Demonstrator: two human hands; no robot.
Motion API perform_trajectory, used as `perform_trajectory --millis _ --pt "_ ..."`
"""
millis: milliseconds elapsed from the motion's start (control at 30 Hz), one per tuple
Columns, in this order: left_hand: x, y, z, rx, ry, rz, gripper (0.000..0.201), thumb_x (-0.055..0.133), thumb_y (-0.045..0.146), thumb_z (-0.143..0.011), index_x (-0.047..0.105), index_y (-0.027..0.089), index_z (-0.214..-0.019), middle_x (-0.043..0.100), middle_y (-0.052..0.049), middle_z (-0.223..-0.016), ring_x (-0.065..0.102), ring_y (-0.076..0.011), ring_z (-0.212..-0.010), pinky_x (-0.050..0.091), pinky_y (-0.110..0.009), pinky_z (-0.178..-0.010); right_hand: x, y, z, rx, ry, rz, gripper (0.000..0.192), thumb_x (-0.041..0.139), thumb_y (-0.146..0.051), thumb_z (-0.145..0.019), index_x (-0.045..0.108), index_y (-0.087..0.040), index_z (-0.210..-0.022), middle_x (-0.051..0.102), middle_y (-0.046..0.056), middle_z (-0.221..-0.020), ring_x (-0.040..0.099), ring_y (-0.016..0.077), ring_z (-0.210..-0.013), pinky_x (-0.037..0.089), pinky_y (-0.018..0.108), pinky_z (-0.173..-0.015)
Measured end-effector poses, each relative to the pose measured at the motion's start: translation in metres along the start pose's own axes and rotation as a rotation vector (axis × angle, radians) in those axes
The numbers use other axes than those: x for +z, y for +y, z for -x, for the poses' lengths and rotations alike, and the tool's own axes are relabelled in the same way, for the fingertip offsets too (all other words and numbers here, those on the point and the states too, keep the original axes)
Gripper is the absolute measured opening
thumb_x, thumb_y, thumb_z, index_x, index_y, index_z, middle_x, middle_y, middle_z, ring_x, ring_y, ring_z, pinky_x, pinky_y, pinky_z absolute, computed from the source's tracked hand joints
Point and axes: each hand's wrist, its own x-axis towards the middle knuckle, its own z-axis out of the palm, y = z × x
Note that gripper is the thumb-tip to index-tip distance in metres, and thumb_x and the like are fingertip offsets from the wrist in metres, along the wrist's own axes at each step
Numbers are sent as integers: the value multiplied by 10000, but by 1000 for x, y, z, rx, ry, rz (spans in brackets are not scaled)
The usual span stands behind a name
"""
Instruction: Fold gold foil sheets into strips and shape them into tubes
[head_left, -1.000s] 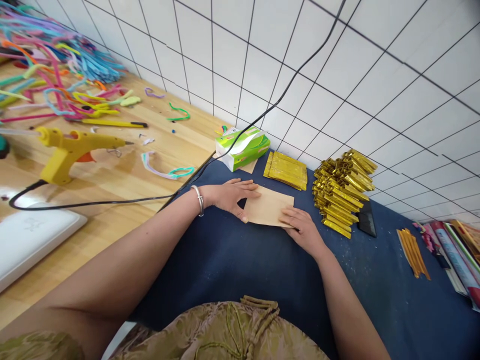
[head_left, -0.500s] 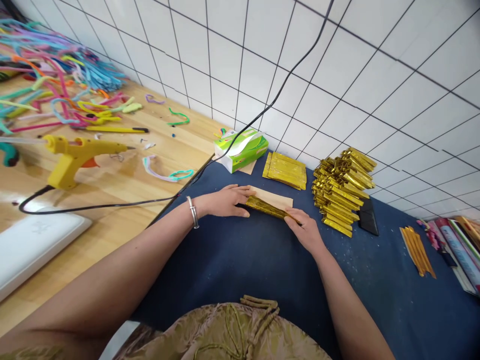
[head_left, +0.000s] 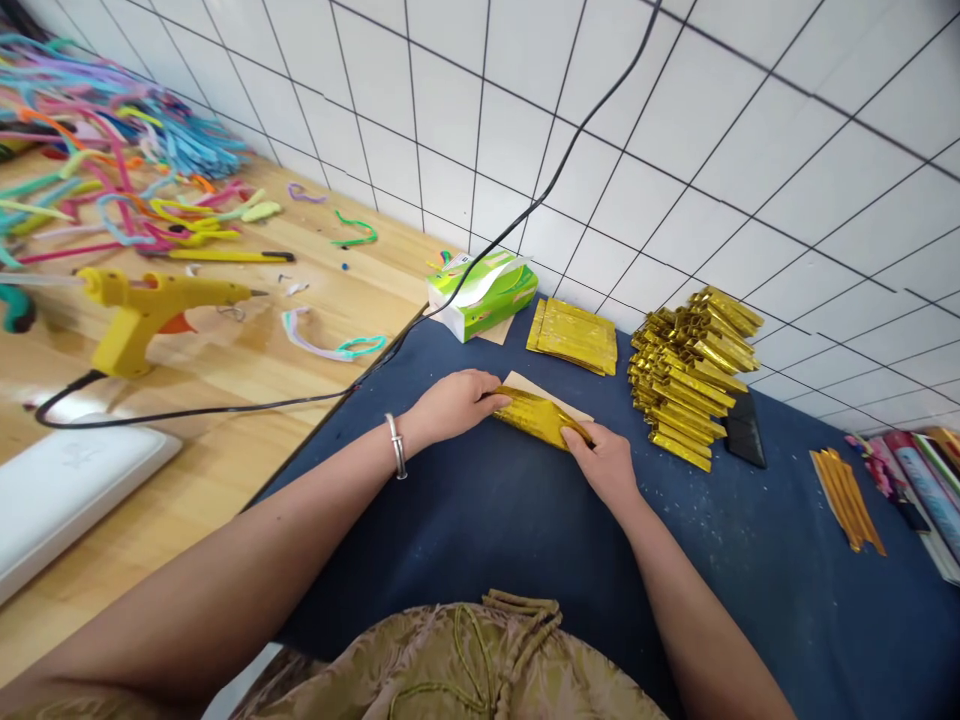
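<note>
A sheet of gold foil paper with a pale backing is partly folded over, its shiny side facing me. My left hand, with a silver bangle at the wrist, pinches the sheet's left end. At the right end, my right hand grips it with the thumb on the gold face. A strip of the pale side shows along the far edge. Beyond it lies a flat stack of gold foil sheets. Right of that, a pile of folded gold strips is heaped up.
A green tissue box stands near the tiled wall. On the wooden table at left are a yellow glue gun, its black cable, and many coloured pipe cleaners. A black phone lies by the pile; orange-gold strips and books lie farther right.
The folded part of the sheet has turned up toward me and shows a broader gold face. My hands have gone from resting fingers on it to gripping both ends with thumbs.
</note>
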Motion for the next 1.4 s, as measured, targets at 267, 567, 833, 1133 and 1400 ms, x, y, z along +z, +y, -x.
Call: perform_trajectory --millis 267,567,833,1133,1400 --pt "-14 4 3 -53 -175 71 334 397 458 -878 547 183 -763 560 14 -667 499 -111 -583 324 -201 -538 -8 -2 1 68 -80 4 286 477 -424 -847 667 -258 -980 709 -10 -907 642 178 -788 436 262 -687" --pt "-1 11 2 -216 -176 -300 346 406 496 -852 599 210 -854 650 -55 -756 594 -179 -647 337 -237 -559 -4 -3 0 152 -74 234 340 449 -539 -826 599 -238 -778 602 -16 -611 549 149 -557 301 234 -514" --pt "0 19 3 -285 -192 -400 371 383 495 -866 588 199 -955 674 -103 -832 644 -232 -746 424 -283 -657 -2 -5 -3 169 -72 289 321 415 -533 -851 540 -242 -804 578 -19 -614 549 148 -571 273 229 -522" --pt "6 20 2 -284 -146 -445 416 316 509 -885 578 196 -965 676 -110 -798 655 -273 -730 437 -317 -630 4 -6 -3 114 20 314 219 462 -441 -851 513 -231 -890 597 12 -881 575 158 -775 352 238 -631" --pt "1 15 3 -278 -83 -374 310 436 497 -853 564 225 -928 651 -52 -868 628 -209 -763 412 -266 -629 4 -6 -1 112 51 308 230 488 -426 -840 529 -235 -962 563 21 -962 571 167 -852 413 260 -682"
